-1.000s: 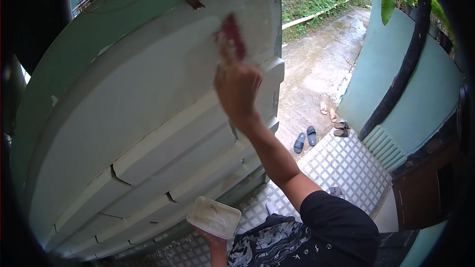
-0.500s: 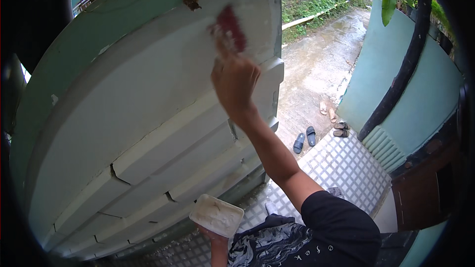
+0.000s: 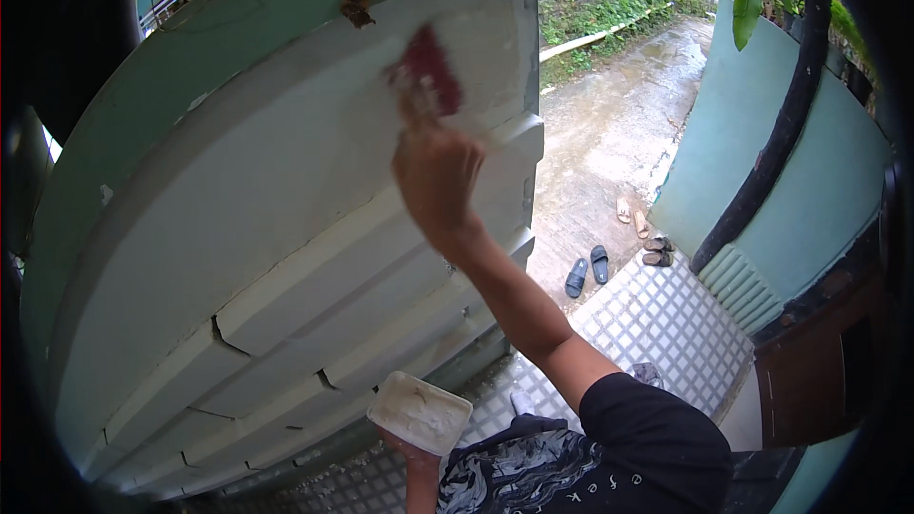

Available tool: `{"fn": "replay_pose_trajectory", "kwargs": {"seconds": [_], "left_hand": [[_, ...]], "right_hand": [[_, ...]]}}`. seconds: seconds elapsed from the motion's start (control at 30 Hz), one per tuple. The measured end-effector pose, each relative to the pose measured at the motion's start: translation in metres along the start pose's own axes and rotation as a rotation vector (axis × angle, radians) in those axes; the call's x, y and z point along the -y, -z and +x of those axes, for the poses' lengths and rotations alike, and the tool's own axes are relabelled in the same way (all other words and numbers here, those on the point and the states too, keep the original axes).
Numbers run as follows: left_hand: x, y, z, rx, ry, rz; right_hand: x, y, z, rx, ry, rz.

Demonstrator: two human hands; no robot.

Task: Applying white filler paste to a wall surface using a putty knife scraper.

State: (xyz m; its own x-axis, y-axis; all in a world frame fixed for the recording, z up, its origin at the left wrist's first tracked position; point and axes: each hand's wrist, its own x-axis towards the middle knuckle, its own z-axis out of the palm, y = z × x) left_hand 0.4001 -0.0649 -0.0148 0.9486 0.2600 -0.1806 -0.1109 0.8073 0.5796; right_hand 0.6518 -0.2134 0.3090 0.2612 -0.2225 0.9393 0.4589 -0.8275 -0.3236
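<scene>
In my raised right hand (image 3: 438,171) is a flat, dark-red hand tool (image 3: 430,71) with white smears on it; blur hides its exact kind. My fingers are closed round its lower end. The red part lies against or very near the upper white panel (image 3: 314,105) of the wall; contact cannot be made out. Low down beside the wall, my left hand (image 3: 409,449) supports a shallow rectangular white tub (image 3: 420,413) from below. White paste (image 3: 419,409) coats the tub's inside. Most of my left fingers are hidden under it.
Stepped ledges (image 3: 314,281) jut from the wall below the panel, and a dry brown leaf (image 3: 358,6) clings above. Right of me lies a checkered tile floor (image 3: 666,309), with dark slides (image 3: 577,278) and other sandals (image 3: 657,250) at its far edge. A dark slanting trunk or pole (image 3: 771,148) stands beyond.
My right hand and the red tool have shifted a little left and downward across the panel. The tub in my left hand stays nearly in place.
</scene>
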Motion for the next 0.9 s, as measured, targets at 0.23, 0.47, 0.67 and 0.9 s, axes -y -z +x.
{"fn": "replay_pose_trajectory", "kwargs": {"seconds": [0.23,0.47,0.67,0.9], "left_hand": [[0.016,0.011,0.019,0.547,-0.030,-0.397],[-0.003,0.002,-0.004,-0.050,0.058,-0.086],[-0.007,0.005,-0.005,-0.051,0.075,-0.086],[-0.009,-0.001,-0.007,-0.019,0.109,-0.113]], "right_hand": [[-0.025,0.075,-0.001,-0.103,-0.160,0.461],[-0.051,0.057,0.011,-0.206,-0.220,0.111],[-0.023,0.042,0.008,0.041,-0.172,0.074],[0.010,0.047,-0.009,0.103,-0.047,0.244]]}}
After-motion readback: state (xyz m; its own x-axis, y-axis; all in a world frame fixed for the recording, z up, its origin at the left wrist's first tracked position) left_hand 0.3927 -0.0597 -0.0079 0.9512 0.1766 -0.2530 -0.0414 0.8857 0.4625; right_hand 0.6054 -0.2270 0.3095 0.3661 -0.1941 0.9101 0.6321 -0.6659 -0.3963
